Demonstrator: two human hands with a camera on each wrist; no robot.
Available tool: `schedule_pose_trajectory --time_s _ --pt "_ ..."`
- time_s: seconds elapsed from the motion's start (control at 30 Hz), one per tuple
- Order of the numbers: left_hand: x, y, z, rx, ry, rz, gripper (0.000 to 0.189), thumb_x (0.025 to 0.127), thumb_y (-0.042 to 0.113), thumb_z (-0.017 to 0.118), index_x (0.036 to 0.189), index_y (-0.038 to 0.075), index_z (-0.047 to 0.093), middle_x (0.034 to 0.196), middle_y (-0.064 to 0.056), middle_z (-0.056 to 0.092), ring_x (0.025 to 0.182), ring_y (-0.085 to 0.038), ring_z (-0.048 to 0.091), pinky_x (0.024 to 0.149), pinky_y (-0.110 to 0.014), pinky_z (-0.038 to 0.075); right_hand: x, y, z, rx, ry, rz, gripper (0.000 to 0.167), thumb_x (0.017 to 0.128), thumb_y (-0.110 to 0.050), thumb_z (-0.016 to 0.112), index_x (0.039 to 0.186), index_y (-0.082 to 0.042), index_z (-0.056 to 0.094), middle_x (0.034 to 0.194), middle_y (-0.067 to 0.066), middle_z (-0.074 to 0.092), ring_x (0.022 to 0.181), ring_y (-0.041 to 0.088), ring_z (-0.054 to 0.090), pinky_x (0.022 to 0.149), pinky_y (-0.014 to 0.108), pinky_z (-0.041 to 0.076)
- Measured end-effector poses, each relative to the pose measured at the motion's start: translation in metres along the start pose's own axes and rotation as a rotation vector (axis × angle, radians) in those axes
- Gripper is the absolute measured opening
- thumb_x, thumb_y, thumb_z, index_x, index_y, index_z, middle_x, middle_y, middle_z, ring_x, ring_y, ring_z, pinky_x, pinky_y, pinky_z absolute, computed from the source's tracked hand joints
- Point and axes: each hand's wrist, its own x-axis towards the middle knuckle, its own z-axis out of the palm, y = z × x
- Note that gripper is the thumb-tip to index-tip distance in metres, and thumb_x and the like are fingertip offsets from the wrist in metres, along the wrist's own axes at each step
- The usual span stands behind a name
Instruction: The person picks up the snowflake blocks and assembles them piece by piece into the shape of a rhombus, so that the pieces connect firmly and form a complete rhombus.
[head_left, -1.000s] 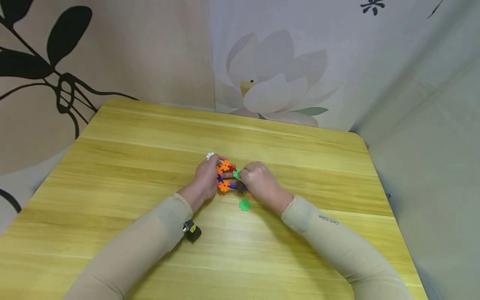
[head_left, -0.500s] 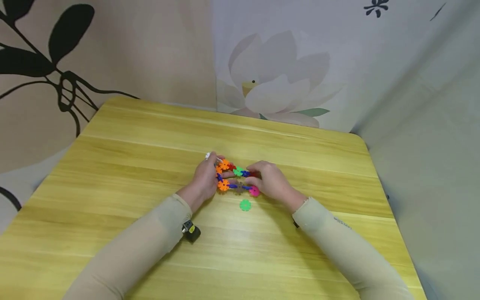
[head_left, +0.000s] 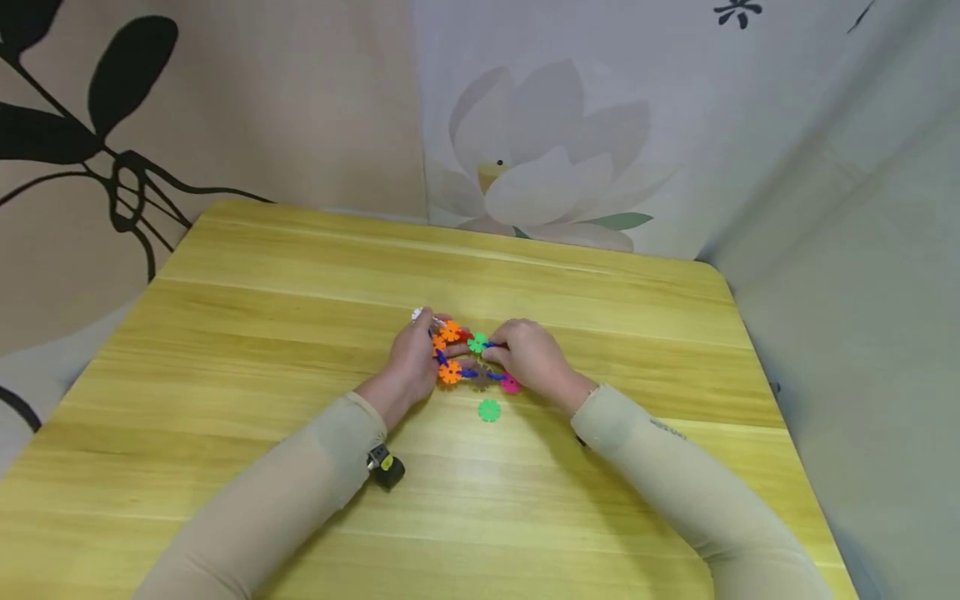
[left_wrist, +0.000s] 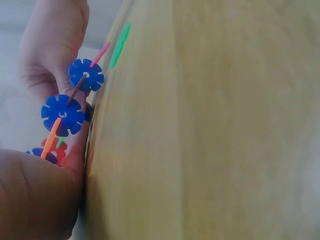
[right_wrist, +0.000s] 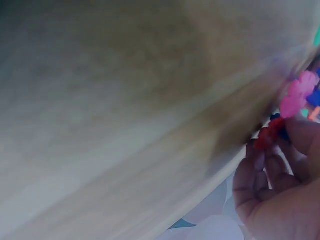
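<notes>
A chain of notched plastic snowflake discs hangs between both hands above the table. My left hand (head_left: 411, 358) grips its left end, with a white disc (head_left: 417, 314) showing beyond the thumb. Along the upper strand run an orange disc (head_left: 450, 331), a red one and a green disc (head_left: 477, 342). The lower strand has another orange disc, blue discs (left_wrist: 62, 115), a brown disc (head_left: 483, 377) and a pink disc (right_wrist: 299, 94) at its end. My right hand (head_left: 534, 358) pinches the upper strand's right end, where a red disc (right_wrist: 270, 134) sits at the fingertips beside a blue one.
One loose green disc (head_left: 489, 410) lies on the wooden table (head_left: 300, 275) just below the chain. A small black wrist device (head_left: 386, 468) hangs under the left sleeve. Printed curtains (head_left: 555, 125) stand behind the far table edge.
My right hand drew back rightward from the green disc, exposing the blue and red discs and the pink one, then shifted slightly left again. The left hand stays nearly still.
</notes>
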Motion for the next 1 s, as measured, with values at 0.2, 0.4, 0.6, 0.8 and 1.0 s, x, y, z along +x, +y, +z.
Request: schedule_pose_trajectory --time_s 0.2,0.4,0.6,0.8,1.0 --pt "0.000 -0.001 0.000 -0.009 0.028 0.027 0.054 0.117 0.047 0.027 0.147 0.008 0.048 0.146 -0.021 0.064 0.123 -0.032 0.066 0.121 -0.045 0.049 0.000 -0.004 0.002 -0.024 0.012 -0.062 0.018 0.104 -0.022 0.073 0.104 -0.008 0.084 0.105 0.007 0.084 0.102 0.025 0.078 0.096 0.042 0.064" --pt "0.002 -0.001 -0.002 -0.049 0.012 0.029 0.052 0.117 0.048 0.025 0.144 0.009 0.047 0.145 -0.022 0.064 0.117 -0.032 0.069 0.105 -0.049 0.061 0.000 -0.003 0.003 -0.006 0.019 -0.089 0.017 0.106 -0.018 0.070 0.105 -0.009 0.084 0.103 0.006 0.084 0.100 0.022 0.077 0.094 0.040 0.064" --pt "0.003 0.000 -0.002 -0.072 0.011 0.030 0.051 0.117 0.048 0.025 0.144 0.010 0.047 0.150 -0.023 0.060 0.124 -0.036 0.067 0.104 -0.050 0.062 0.000 -0.001 0.002 0.008 0.032 -0.079 0.017 0.107 -0.016 0.067 0.104 -0.008 0.081 0.103 0.006 0.082 0.099 0.023 0.074 0.092 0.040 0.063" --pt "0.001 -0.001 -0.001 -0.128 -0.042 0.032 0.053 0.118 0.045 0.026 0.154 0.010 0.044 0.164 -0.026 0.040 0.141 -0.047 0.056 0.116 -0.054 0.055 0.003 0.005 -0.002 0.081 0.002 -0.007 0.022 0.112 -0.017 0.058 0.116 -0.005 0.075 0.088 0.005 0.072 0.077 0.017 0.065 0.077 0.035 0.060" --pt "-0.004 0.000 -0.002 -0.210 -0.109 0.044 0.051 0.118 0.036 0.026 0.164 0.018 0.037 0.168 -0.021 0.032 0.135 -0.037 0.053 0.126 -0.048 0.044 0.007 0.012 -0.011 0.247 -0.039 0.082 0.029 0.114 -0.021 0.054 0.127 -0.003 0.071 0.088 0.007 0.067 0.073 0.016 0.055 0.076 0.034 0.054"
